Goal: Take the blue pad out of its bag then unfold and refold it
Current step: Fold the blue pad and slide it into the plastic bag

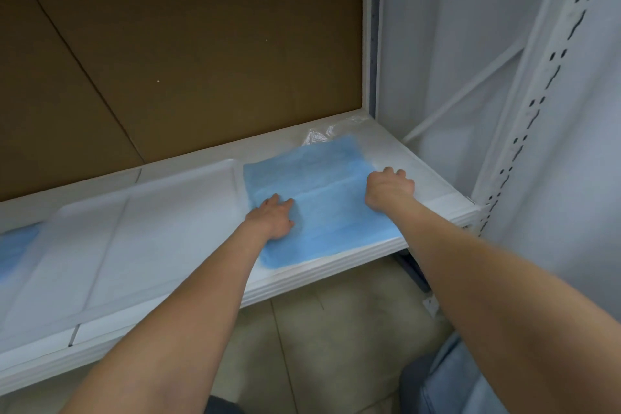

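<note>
Our left hand [274, 217] lies flat on the blue pad [322, 198], palm down, fingers straight and close together, pressing on its left half near the left edge. Our right hand [389, 188] sits at the pad's right edge, knuckles up and fingers curled downward. We cannot tell whether those fingers grip the edge or only rest against it, since the hand itself hides the spot. Both forearms are bare and reach in from the bottom of the view.

The blue pad is out of its bag and lies spread flat on the white shelf [426, 178], toward the shelf's right end. Faint crease lines run across it from side to side. Its near edge comes up to the front lip of the shelf.

Just behind the pad's far corner, against the back of the shelf, we see a crumpled clear plastic bag [321, 134], touching or slightly tucked under the pad.

Immediately left of the pad lies a large white sheet [134, 228] with rounded corners and crease lines, flat on the same shelf. At the far left edge of the view a second patch of blue material [15, 245] shows, partly under that sheet.

A brown board [201, 44] forms the back of the shelving, a white perforated upright [541, 94] stands at right, and a pale tiled floor [319, 329] shows below.
</note>
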The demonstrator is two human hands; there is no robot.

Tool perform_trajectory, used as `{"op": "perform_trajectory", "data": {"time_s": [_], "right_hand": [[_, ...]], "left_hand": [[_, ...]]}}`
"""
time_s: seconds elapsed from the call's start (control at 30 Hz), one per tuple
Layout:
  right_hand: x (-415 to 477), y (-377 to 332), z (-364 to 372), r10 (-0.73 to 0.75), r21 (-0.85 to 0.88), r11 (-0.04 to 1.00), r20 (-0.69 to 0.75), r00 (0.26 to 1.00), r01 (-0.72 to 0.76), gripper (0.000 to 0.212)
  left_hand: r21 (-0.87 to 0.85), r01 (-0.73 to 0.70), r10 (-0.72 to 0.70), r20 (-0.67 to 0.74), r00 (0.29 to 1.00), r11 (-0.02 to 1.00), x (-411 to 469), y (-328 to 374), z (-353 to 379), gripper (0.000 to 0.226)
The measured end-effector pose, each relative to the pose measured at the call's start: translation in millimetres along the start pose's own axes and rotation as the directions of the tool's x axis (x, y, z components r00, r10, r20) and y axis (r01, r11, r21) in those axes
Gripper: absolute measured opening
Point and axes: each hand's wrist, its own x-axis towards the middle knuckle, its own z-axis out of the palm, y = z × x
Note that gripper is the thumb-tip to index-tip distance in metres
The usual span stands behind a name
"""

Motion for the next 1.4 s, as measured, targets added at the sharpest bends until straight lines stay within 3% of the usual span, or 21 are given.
{"op": "perform_trajectory", "data": {"time_s": [0.1,0.2,0.27,0.53,0.73,0.8,0.87,0.93,1.03,1.1,1.2,1.3,1.4], "right_hand": [[-3,-11,6,-0.200,0.027,0.979,-0.028,0.979,0.200,0.046],[-11,-27,19,-0.307,0.097,0.951,0.183,0.934,0.293,0.062],[-14,-30,30,-0.304,0.067,0.953,0.258,0.917,0.297,0.064],[-21,-33,17,-0.210,-0.035,0.974,0.220,0.952,0.223,0.051],[-24,-38,28,-0.245,-0.028,0.963,0.315,0.917,0.267,0.072],[-23,-37,24,-0.241,-0.033,0.964,0.325,0.915,0.265,0.070],[-25,-38,19,-0.253,-0.038,0.960,0.304,0.918,0.277,0.062],[-29,-41,15,-0.274,-0.025,0.958,0.226,0.935,0.287,0.055],[-32,-49,14,-0.327,0.060,0.945,0.081,0.941,0.323,0.050],[-31,-55,13,-0.342,0.162,0.932,0.086,0.936,0.325,0.049],[-30,-59,12,-0.356,0.303,0.908,0.188,0.915,0.291,0.050],[-30,-58,12,-0.354,0.342,0.902,0.241,0.904,0.262,0.046],[-20,-59,11,-0.321,0.480,0.854,0.182,0.929,0.200,0.034]], "left_hand": [[-0.025,-0.057,0.057,0.011,0.998,0.998,-6,11,1,0.064],[-0.039,-0.081,0.083,0.060,0.995,0.996,-11,23,8,0.072],[-0.008,-0.097,0.097,0.082,0.992,0.995,-15,23,13,0.075],[-0.011,-0.078,0.078,0.085,0.993,0.997,-25,7,3,0.080],[0.000,-0.091,0.090,0.096,0.991,0.996,-30,-3,1,0.079],[-0.008,-0.075,0.076,0.014,0.997,0.997,-33,-6,1,0.071],[0.005,0.021,-0.019,-0.197,0.980,1.000,-37,-12,0,0.060],[-0.086,0.164,-0.183,-0.330,0.926,0.983,-41,-19,-3,0.055],[-0.336,0.308,-0.389,-0.212,0.896,0.890,-42,-30,-7,0.054],[-0.427,0.316,-0.399,-0.122,0.909,0.848,-41,-34,-5,0.039],[-0.442,0.300,-0.386,-0.118,0.915,0.845,-39,-36,-2,0.015],[-0.489,0.302,-0.412,-0.132,0.902,0.818,-37,-33,-8,0.007],[-0.662,0.216,-0.415,-0.158,0.896,0.718,-28,-27,-21,0.009]]}}
